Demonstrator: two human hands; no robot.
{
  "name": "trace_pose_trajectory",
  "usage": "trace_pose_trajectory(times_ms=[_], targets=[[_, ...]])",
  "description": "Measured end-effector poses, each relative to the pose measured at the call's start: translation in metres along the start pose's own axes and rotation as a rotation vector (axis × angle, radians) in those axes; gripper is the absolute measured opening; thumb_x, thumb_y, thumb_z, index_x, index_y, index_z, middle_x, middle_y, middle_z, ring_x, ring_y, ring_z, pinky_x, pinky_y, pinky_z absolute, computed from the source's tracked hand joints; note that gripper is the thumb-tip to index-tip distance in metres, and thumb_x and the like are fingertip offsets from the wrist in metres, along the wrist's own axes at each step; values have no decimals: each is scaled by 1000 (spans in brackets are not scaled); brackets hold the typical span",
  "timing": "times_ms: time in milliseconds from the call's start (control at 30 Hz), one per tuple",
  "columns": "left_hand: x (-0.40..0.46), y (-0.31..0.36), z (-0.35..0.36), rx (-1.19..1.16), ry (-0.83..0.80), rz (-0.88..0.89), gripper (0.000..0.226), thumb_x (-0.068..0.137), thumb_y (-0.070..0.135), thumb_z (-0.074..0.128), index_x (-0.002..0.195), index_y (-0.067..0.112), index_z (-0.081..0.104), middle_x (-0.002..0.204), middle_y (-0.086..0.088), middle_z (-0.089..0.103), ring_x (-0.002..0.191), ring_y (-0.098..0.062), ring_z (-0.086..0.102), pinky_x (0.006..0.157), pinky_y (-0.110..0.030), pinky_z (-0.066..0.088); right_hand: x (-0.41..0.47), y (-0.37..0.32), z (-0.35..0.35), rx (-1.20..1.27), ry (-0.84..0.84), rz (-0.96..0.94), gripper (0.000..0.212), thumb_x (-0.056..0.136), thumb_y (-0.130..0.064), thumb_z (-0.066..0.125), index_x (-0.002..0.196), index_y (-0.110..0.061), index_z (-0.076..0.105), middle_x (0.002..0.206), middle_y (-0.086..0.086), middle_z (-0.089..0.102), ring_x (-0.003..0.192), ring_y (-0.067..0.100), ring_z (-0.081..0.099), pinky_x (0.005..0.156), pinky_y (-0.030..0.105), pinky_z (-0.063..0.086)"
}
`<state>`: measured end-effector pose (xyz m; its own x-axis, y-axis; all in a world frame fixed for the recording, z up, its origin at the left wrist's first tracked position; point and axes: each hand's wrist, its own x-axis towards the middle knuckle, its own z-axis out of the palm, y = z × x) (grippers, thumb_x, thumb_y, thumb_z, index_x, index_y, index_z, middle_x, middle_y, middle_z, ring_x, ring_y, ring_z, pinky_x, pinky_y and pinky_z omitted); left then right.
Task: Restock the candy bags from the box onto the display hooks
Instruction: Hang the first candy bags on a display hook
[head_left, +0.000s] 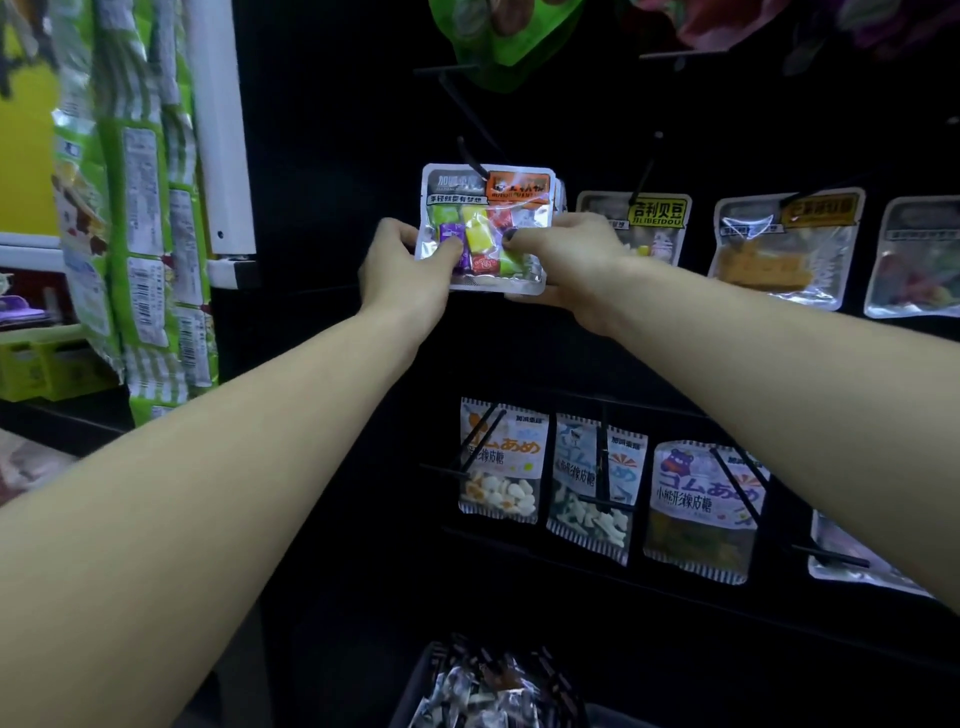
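A clear candy bag (485, 218) with an orange label and mixed coloured sweets hangs at a black display hook (470, 156) on the dark panel. More bags of the same kind sit behind it. My left hand (402, 270) pinches its left edge, thumb on the front. My right hand (561, 260) grips its right side, fingers curled round the bag. At the bottom of the view, a dark box (488, 686) holds several more wrapped bags.
Other candy bags hang to the right (654, 223) (779, 244) and in a lower row (501, 462) (701, 509). Black hooks stick out toward me. A green pack (498, 36) hangs above. Green snack strips (140, 208) hang at the left beside a white post.
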<state>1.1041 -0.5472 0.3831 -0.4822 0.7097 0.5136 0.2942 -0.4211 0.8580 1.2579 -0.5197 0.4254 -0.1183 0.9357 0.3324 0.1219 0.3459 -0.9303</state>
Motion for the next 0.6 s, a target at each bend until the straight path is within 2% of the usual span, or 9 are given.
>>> trace_pose_trajectory(times_ms=[100, 167, 267, 367, 467, 533, 600], targets=[[10, -5, 13, 70, 5, -12, 23, 97, 40, 68, 96, 25, 50, 93, 11, 63, 88, -13, 68, 75, -35, 59, 12, 5, -1, -40, 42, 23, 31, 91, -14, 78, 112, 1, 59, 130, 17, 58, 102, 34, 70, 63, 35, 65], [15, -9, 21, 105, 15, -10, 23, 98, 40, 66, 101, 23, 51, 90, 13, 61, 82, -8, 64, 64, -27, 53, 19, 8, -1, -71, 60, 41, 45, 90, -17, 79, 124, 1, 57, 135, 15, 56, 95, 33, 73, 60, 34, 65], [18, -15, 28, 128, 30, 9, 23, 100, 41, 64, 104, 21, 52, 87, 14, 58, 76, -3, 59, 58, -23, 44, 21, 10, -1, -134, 79, 71, 47, 91, -27, 78, 124, -1, 57, 117, 12, 62, 70, 30, 79, 62, 38, 66], [19, -20, 31, 174, 30, 23, 26, 99, 44, 63, 112, 24, 53, 97, 10, 62, 85, -10, 63, 60, -23, 44, 15, 14, -4, -208, 96, 83, 46, 92, -38, 76, 113, -6, 50, 87, 7, 55, 70, 28, 79, 67, 42, 67], [18, -24, 29, 231, 16, 7, 38, 97, 47, 63, 126, 25, 52, 126, -2, 61, 98, -17, 63, 63, -24, 43, 7, 17, -9, -243, 98, 104, 43, 94, -36, 75, 111, -7, 48, 89, 13, 64, 73, 27, 79, 68, 41, 67], [13, -24, 27, 235, 7, -23, 54, 96, 48, 65, 139, 22, 46, 138, -6, 56, 106, -22, 62, 75, -29, 47, 0, 20, -13, -260, 79, 122, 39, 96, -29, 74, 111, -7, 46, 91, 14, 65, 77, 27, 79, 71, 40, 67], [1, -21, 26, 232, 13, -68, 67, 96, 48, 65, 148, 17, 37, 147, -10, 50, 114, -26, 59, 85, -33, 45, -10, 23, -19, -266, 70, 113, 37, 96, -24, 74, 111, -6, 46, 93, 14, 66, 78, 25, 78, 70, 38, 67]])
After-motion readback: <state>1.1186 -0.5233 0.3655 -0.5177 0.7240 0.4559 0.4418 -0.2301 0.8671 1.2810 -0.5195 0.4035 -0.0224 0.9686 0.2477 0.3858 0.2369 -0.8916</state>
